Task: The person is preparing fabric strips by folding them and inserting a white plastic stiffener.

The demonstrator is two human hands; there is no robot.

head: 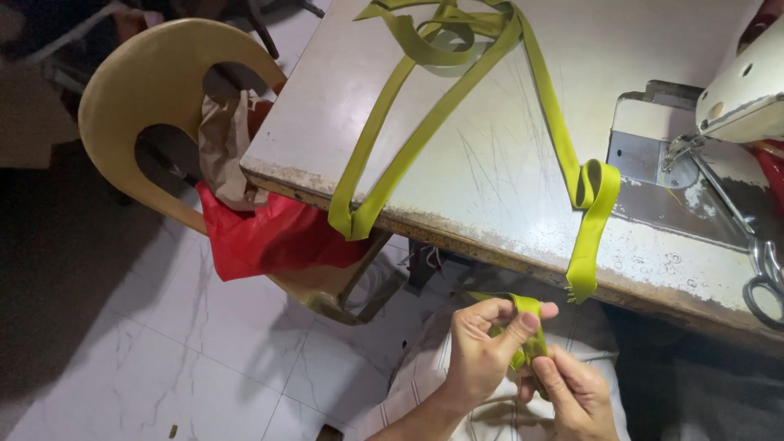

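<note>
Left hand [483, 347] is pinching the end of an olive-green fabric strip [523, 327], thumb and forefinger closed over a fold of it. Right hand [576, 392] sits just below, fingers curled shut around the same strip, both down at lap level below the counter [490, 163] edge. More of that green strip lies in loops across the counter, with one frayed end hanging over the front edge. Scissors [763, 273] rest at the right by the sewing machine [735, 90]. A tan plastic chair [155, 90] with a red bag [261, 237] stands to the left.
</note>
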